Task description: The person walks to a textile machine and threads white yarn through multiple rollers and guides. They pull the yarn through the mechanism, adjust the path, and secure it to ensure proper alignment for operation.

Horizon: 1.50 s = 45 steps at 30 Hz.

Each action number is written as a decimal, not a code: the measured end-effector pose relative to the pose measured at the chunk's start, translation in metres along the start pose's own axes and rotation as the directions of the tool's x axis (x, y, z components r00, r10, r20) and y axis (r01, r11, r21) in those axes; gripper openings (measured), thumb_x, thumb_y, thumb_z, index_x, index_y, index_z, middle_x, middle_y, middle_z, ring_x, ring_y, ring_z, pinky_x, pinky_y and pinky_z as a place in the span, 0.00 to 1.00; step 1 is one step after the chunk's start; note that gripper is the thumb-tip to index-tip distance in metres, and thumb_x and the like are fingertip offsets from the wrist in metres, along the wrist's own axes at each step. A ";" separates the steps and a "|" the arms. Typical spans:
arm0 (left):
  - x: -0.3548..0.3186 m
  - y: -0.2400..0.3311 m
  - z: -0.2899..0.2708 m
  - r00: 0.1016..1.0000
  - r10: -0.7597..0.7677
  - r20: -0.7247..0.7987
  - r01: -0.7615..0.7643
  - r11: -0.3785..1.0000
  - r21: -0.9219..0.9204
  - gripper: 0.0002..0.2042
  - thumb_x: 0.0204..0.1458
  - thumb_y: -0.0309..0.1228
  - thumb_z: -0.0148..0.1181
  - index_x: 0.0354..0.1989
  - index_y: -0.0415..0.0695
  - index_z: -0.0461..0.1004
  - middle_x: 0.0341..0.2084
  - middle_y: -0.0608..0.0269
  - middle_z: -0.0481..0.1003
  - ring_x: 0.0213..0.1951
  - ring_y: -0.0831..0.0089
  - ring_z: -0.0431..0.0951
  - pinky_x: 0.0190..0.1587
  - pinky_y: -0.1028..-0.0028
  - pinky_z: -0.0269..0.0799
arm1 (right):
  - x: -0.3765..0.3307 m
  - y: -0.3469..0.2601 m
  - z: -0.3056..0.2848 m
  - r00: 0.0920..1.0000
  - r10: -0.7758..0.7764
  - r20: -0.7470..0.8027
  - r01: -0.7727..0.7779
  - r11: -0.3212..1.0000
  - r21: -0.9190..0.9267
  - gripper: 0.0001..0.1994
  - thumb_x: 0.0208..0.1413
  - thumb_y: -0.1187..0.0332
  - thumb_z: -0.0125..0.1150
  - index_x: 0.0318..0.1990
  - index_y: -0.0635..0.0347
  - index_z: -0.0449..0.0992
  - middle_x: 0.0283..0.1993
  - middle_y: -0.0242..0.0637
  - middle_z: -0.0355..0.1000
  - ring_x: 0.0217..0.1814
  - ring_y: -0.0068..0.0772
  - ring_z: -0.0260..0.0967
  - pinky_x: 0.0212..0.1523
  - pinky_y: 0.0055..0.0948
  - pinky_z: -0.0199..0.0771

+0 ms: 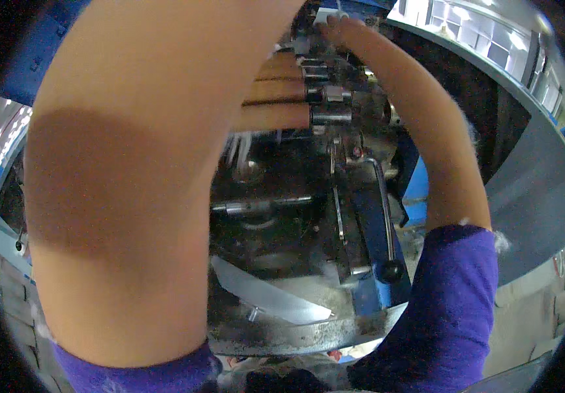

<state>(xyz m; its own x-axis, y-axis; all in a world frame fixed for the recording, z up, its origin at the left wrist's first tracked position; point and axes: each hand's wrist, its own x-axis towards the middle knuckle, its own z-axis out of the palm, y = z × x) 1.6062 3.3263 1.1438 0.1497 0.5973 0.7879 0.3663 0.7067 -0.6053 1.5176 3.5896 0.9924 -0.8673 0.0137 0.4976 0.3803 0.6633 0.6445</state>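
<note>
Around my right grip [340, 29] it's blurry; I can't tell if it pinches anything. I can't see my left grip. Brown rollers [274, 92] sit nearer me, left of the right grip.

Left hand out of frame: left forearm [122, 196] runs off the top edge, so its grip can't be read. Right hand [343, 29] at the far end is small and smeared; finger pose and contact unclear. Left forearm also covers the left ends of the tan rollers [276, 118] and the metal bar [266, 205]. Parts around the right hand too dark and blurred to identify. Right sleeve [456, 301] and left sleeve [141, 376] both cut by the lower edge.
</note>
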 end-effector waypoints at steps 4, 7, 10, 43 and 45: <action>-0.006 -0.003 -0.002 1.000 0.020 0.023 -0.017 0.994 -0.107 0.25 0.55 0.35 0.44 0.62 0.39 0.59 0.60 0.47 0.62 0.66 0.51 0.51 0.66 0.42 0.29 | -0.008 -0.016 -0.028 0.962 0.146 0.229 -0.162 0.985 0.054 0.21 0.59 0.61 0.46 0.61 0.42 0.64 0.56 0.41 0.68 0.58 0.42 0.67 0.54 0.46 0.70; -0.009 -0.001 -0.003 0.998 0.023 0.061 -0.012 0.985 -0.170 0.27 0.55 0.38 0.46 0.63 0.39 0.58 0.63 0.47 0.57 0.67 0.50 0.49 0.66 0.43 0.29 | -0.034 -0.013 -0.079 0.908 0.084 0.410 -0.093 0.996 0.001 0.20 0.58 0.64 0.47 0.59 0.39 0.66 0.54 0.40 0.70 0.56 0.42 0.68 0.52 0.45 0.71; -0.007 0.003 -0.004 0.994 0.007 0.109 0.026 0.955 -0.296 0.30 0.54 0.45 0.46 0.64 0.42 0.57 0.64 0.47 0.55 0.67 0.51 0.48 0.66 0.44 0.30 | -0.078 -0.028 -0.147 0.947 -0.104 0.303 0.100 0.995 0.030 0.20 0.57 0.66 0.49 0.57 0.39 0.69 0.51 0.39 0.71 0.53 0.41 0.70 0.49 0.44 0.72; -0.252 -0.113 0.244 0.805 0.248 0.539 -0.135 0.961 -0.241 0.20 0.48 0.28 0.55 0.52 0.57 0.72 0.55 0.69 0.67 0.59 0.56 0.61 0.57 0.55 0.64 | 0.120 -0.139 -0.390 0.971 -0.022 -0.238 0.057 0.988 0.143 0.16 0.59 0.60 0.47 0.53 0.47 0.73 0.61 0.32 0.64 0.60 0.42 0.63 0.57 0.48 0.62; -0.252 -0.112 0.250 0.796 0.232 0.558 -0.121 0.966 -0.229 0.21 0.47 0.28 0.56 0.52 0.57 0.72 0.55 0.69 0.67 0.60 0.56 0.61 0.58 0.57 0.64 | 0.109 -0.140 -0.392 0.968 -0.019 -0.249 0.064 0.983 0.173 0.16 0.59 0.60 0.46 0.53 0.46 0.73 0.62 0.32 0.63 0.61 0.42 0.63 0.57 0.49 0.61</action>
<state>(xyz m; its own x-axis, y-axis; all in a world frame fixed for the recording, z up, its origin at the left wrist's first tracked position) 1.2980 3.1908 0.9849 -0.3086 0.8515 0.4240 0.5457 0.5236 -0.6543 1.4953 3.2050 1.1839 -0.7673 -0.1853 0.6139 0.2628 0.7824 0.5646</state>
